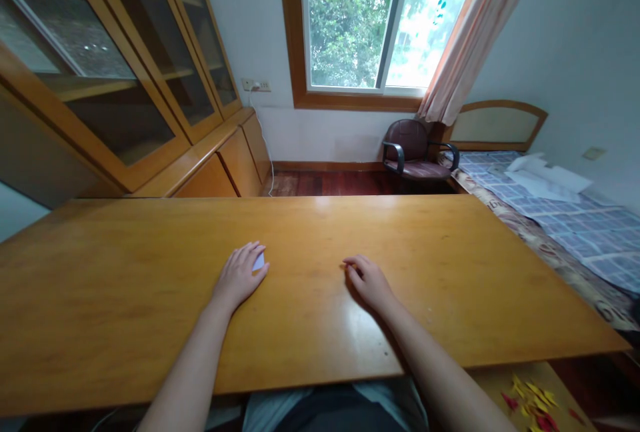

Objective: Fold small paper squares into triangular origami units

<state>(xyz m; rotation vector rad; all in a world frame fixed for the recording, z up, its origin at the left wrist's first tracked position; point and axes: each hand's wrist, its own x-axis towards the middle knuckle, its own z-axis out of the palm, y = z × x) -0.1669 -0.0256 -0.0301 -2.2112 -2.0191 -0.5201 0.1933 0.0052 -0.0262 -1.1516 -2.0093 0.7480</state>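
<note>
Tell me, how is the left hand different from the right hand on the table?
The left hand lies flat with its fingers stretched out; the right hand has its fingers loosely curled. The left hand rests on a small white paper, which peeks out by its fingertips; the right hand touches only bare wood, as far as shows. Both hands lie palm down on the wooden table.
</note>
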